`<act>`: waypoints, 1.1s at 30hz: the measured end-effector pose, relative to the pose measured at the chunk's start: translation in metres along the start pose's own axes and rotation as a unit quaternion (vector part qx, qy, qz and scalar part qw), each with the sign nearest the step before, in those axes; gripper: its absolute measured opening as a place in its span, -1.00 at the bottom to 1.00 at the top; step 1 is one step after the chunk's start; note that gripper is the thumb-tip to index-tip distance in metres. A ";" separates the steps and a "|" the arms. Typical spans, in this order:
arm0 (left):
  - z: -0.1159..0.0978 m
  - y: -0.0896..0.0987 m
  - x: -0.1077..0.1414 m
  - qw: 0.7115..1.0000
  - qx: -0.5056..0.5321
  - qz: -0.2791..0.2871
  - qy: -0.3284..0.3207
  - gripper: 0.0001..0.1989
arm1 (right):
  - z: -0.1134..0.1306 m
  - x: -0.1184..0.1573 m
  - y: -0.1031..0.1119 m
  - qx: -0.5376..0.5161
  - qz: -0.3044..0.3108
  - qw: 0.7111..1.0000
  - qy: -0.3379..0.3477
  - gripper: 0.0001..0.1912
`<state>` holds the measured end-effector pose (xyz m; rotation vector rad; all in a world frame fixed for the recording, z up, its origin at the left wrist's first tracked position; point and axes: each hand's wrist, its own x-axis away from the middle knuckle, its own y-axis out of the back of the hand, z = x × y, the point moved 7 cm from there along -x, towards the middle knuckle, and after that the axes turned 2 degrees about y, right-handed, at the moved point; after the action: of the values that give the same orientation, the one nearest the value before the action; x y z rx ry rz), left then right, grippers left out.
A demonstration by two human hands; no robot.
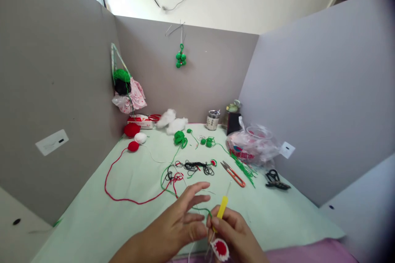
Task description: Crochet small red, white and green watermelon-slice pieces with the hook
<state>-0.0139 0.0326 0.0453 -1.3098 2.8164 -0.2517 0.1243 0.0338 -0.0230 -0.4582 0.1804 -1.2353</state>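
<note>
Crocheted disc [221, 248], red-centred, white-rimmed, is resting against the right hand [236, 230] at the worktop's [138, 222] near side | that hand is gripping a smooth yellow-handled hook [222, 207] | left hand [182, 222] is spreading open | soft green yarn [203, 209] is probably needing light, even tension

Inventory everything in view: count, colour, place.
hook: one, yellow, right hand
crocheted piece: one, red, white, same hand
red yarn balls: two, left
white yarn ball: one, left
green yarn bundle: one, back
small green balls: three, back
black yarn: one tangle, centre
snips: one, orange, right
black tool: one, right
stuffing: two clumps, white, back
box: one, white, red, back
tin: one, pale, back
bag: one, clear, right
green strands: several, beside bag
pouch: one, pink, upper left
ornament: one, green, upper centre
cloth: one, mint, underneath
left hand: one, open, bottom
right hand: one, bottom
</note>
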 end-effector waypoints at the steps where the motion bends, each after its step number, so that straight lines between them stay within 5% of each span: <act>1: 0.000 -0.002 -0.004 1.000 0.013 -0.002 -0.011 -0.19 | -0.001 0.000 0.001 0.013 -0.013 1.000 0.004 -0.56; 4: -0.004 -0.004 -0.020 0.993 0.091 -0.037 -0.064 -0.30 | -0.009 -0.004 0.000 0.028 -0.021 0.999 0.011 -0.49; 9: -0.005 0.014 -0.029 0.944 0.192 -0.217 -0.157 -0.71 | -0.023 -0.012 -0.006 -0.003 -0.007 1.000 0.001 -0.51; 14: -0.011 0.024 -0.008 0.926 -0.095 -0.266 -0.249 -0.54 | -0.019 -0.009 -0.010 -0.024 0.020 0.999 -0.023 -0.51; 17: -0.011 0.019 -0.003 0.903 -0.230 -0.225 -0.283 -0.74 | -0.014 -0.005 -0.013 -0.038 0.024 0.999 -0.031 -0.50; 20: -0.007 0.017 -0.007 0.909 -0.244 -0.222 -0.256 -0.81 | -0.006 -0.002 -0.016 -0.036 0.000 0.999 -0.021 -0.53; 25: 0.014 0.019 -0.020 0.966 0.016 -0.232 -0.112 -0.89 | 0.001 -0.007 -0.025 -0.040 -0.007 0.999 -0.015 -0.54; 28: 0.024 0.022 -0.023 0.959 0.135 -0.245 -0.050 -0.87 | 0.003 -0.010 -0.024 -0.052 -0.017 0.998 -0.007 -0.55; 33: 0.027 0.039 -0.020 0.939 0.125 -0.317 -0.044 -0.74 | 0.018 -0.005 -0.015 -0.059 -0.060 0.995 0.053 -0.59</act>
<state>-0.0280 0.0683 0.0112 -2.0450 2.1115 -0.5217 0.1164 0.0392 -0.0006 -0.5121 0.3220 -1.3719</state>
